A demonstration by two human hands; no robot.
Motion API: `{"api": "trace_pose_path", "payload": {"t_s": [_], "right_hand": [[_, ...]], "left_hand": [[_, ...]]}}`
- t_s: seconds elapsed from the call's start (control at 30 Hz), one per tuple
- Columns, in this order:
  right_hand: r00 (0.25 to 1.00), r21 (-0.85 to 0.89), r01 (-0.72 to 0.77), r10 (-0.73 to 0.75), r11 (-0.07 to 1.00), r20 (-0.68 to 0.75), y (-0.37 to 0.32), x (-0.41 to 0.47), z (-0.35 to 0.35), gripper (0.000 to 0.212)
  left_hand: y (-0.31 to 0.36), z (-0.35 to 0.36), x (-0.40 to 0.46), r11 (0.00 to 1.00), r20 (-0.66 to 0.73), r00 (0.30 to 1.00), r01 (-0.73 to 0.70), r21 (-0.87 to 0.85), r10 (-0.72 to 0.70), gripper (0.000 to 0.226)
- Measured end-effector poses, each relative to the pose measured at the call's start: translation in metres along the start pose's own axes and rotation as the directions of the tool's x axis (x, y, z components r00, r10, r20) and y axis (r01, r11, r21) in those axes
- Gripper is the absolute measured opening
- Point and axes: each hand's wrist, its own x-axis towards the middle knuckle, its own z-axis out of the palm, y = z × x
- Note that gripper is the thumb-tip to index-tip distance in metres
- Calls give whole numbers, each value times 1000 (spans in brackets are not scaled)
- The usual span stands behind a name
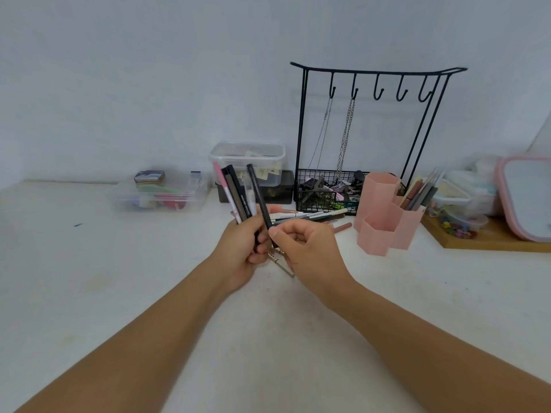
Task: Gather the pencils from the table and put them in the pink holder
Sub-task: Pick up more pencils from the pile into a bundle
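Observation:
My left hand (244, 248) grips a bundle of several pencils (235, 193) that point up and away, pink, grey, black and white ones. My right hand (304, 245) pinches a black pencil (258, 198) between thumb and forefinger, right beside the bundle. Behind my hands more pencils (310, 216) lie flat on the white table, and a brown one (343, 227) lies toward the holder. The pink holder (384, 216), made of hexagonal cups, stands to the right, with several pencils (420, 192) upright in its right cup. A wooden clothespin (281, 263) lies under my hands.
A black wire jewellery stand (369, 138) with hanging chains and a basket stands behind the holder. Clear plastic boxes (161, 195) (247, 162) sit along the wall. A wooden tray (489, 239) with small tubs and a pink-rimmed mirror (524, 198) is at the right.

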Motion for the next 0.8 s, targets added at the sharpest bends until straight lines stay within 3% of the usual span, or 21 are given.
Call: {"api": "trace_pose_path", "payload": {"t_s": [0.17,0.4,0.6,0.7,0.8], "right_hand": [[1000,101,-20,20,995,1,1,-2,-1,16],[996,112,-69,75,991,-50,14,7,-5,18],[997,-118,46,-54,992,-62,24,12,-12,7],[963,-204,110,-155,973,-219,28,22,-28,6],[950,-576,100,-250,811,-188,42,30,-54,18]], "left_hand": [[0,4,-5,1000,51,998,-23,19,22,32],[-5,4,-2,997,141,990,1,82,-12,48],[-7,4,-4,988,124,992,-34,153,15,26],[-7,2,2,991,33,998,-50,128,46,21],[-7,-2,7,983,-49,994,-85,162,94,20]]}}
